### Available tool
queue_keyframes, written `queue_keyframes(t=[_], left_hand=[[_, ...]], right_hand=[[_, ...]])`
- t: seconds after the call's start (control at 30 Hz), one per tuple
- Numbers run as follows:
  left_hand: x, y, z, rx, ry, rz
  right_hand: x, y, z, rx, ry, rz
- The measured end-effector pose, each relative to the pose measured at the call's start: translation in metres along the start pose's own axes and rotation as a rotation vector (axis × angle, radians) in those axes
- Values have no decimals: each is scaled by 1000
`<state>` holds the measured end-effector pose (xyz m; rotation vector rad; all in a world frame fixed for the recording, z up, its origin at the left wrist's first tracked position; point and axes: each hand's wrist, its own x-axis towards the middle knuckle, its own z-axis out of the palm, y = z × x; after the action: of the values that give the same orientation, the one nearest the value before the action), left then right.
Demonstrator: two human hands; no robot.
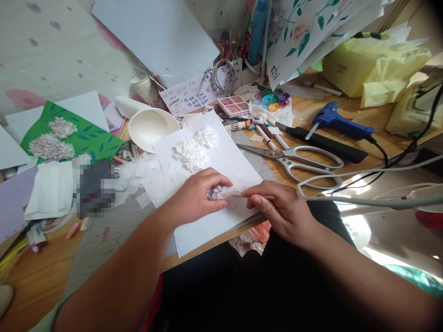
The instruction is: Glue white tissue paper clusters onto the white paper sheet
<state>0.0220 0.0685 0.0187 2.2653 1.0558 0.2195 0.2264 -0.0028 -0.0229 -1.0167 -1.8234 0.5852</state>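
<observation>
Pinching a small crumpled tissue tuft against the near part of a white paper sheet, curling the fingers of the left hand closed around it. Gripping a thin wooden stick in the clenched fingers of the right hand, touching its tip to the tuft. Sharing the sheet with a larger cluster of crumpled tissue lying farther up. Working on a cluttered desk, with white-handled scissors just to the right, a blue glue gun beyond them, a white paper bowl at the sheet's far left corner, and a green card with tissue flowers well off to the left.
</observation>
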Motion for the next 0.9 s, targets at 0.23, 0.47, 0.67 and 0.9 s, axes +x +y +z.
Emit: queue_keyframes(t=[0.23, 0.47, 0.67, 0.9], left_hand=[[0, -1, 0, -11, 2, 8], [-1, -5, -1, -44, -12, 18], [-1, -5, -1, -43, -6, 18], [0, -4, -1, -37, -6, 16]], right_hand=[[2, -1, 7, -201, -38, 15], [1, 0, 2, -119, -34, -17], [-1, 1, 0, -19, -42, -23], [3, -1, 6, -190, -54, -56]])
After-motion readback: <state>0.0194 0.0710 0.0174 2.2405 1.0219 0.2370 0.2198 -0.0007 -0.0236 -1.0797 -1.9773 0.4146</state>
